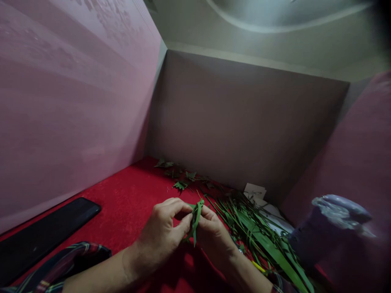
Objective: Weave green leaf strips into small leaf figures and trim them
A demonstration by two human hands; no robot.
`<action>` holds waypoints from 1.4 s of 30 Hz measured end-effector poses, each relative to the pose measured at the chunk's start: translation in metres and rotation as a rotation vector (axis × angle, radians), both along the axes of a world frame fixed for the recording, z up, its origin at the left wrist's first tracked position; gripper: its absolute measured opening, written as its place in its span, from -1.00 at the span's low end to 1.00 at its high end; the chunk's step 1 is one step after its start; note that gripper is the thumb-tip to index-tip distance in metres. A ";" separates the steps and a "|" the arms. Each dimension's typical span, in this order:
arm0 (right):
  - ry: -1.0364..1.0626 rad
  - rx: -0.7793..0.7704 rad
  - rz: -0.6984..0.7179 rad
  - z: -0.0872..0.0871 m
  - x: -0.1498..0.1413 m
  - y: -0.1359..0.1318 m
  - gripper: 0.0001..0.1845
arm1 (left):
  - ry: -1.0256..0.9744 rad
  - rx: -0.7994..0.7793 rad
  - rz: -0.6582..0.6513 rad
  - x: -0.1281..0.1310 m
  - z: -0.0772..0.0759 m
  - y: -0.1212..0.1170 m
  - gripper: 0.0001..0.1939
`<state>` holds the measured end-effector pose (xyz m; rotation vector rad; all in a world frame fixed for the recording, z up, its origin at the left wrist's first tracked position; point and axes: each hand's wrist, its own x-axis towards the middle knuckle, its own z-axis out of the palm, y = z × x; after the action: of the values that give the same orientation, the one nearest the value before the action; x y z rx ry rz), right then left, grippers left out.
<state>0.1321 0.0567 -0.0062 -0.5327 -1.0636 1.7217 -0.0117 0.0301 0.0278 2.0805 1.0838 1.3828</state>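
Observation:
Over the red cloth (pixel 131 203), a folded green leaf blade (pixel 197 219) is pinched between my two hands. My left hand (pixel 166 228) grips it from the left with thumb and forefinger. From the other side my right hand (pixel 215 234) holds the same blade, its fingertips partly hidden behind the green strip. One narrow end of the leaf hangs down between the hands. Close to my right hand lies a heap of long green leaves and stems (pixel 259 236). A yellow object (pixel 258 266) shows in part beside my right forearm.
Torn leaf pieces (pixel 181 185) are scattered at the back of the cloth. A long black object (pixel 45 228) lies at left. White papers (pixel 255 191) and a dark container with crumpled clear plastic (pixel 336 211) stand at right. Pinkish walls (pixel 76 101) enclose the sides.

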 end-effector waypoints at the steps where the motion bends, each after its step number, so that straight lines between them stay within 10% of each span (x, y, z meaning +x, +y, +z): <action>1: -0.001 -0.004 -0.012 -0.001 0.000 0.000 -0.75 | 0.004 -0.012 0.001 0.000 0.001 0.000 -0.87; 12: -0.046 0.025 -0.130 -0.005 0.001 -0.003 -0.86 | -0.423 -0.534 -0.161 0.002 0.000 0.006 -0.82; 31: 0.017 -0.196 -0.085 -0.001 0.001 -0.003 -0.84 | -0.457 -0.655 -0.261 -0.002 0.001 0.016 -0.70; 42: -0.066 -0.063 -0.101 -0.004 0.001 -0.003 -0.79 | -0.378 -0.639 -0.141 0.000 0.002 0.013 -0.74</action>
<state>0.1333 0.0534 -0.0101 -0.6757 -1.0137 1.6629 -0.0117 0.0428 0.0296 1.3475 1.0185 1.1059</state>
